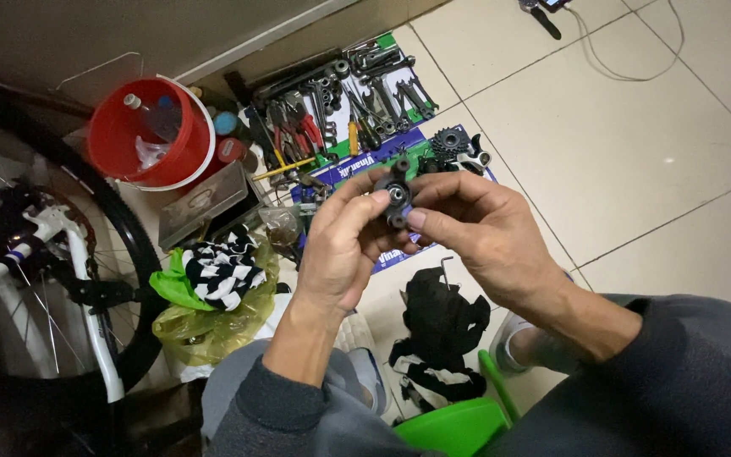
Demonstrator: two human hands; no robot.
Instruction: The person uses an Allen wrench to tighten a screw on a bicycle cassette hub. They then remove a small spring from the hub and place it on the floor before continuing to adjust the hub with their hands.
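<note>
Both hands [344,245] around black part [397,191]

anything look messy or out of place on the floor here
Nothing looks damaged or spilled. Both hands, left hand and right hand, hold a small black bike part. Tools lie jumbled on the tiled floor; a black rag lies crumpled.

Both hands, left [340,241] and right [475,228], are raised together, fingertips pinched inward.
</note>
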